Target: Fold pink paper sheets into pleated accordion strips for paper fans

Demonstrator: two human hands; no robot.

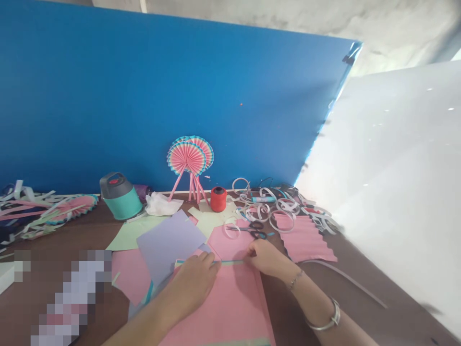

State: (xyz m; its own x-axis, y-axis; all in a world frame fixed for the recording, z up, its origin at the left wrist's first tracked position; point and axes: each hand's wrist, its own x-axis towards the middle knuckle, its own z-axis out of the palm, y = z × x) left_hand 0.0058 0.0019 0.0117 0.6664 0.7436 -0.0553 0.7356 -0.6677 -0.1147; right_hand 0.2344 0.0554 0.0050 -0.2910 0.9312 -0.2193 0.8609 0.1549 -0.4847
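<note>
At left, a lilac paper sheet [165, 245] lies just beside the left hand [192, 283], whose fingers rest together on one end of a thin blue-edged paper strip [230, 262]; whether they grip it cannot be told. The strip lies along a pink paper sheet [216, 307]. The right hand [261, 257] holds the other end in a narrow pinch. Beyond it lie scissors [248, 230], then pleated pink paper [306, 238]. No writing is legible.
</note>
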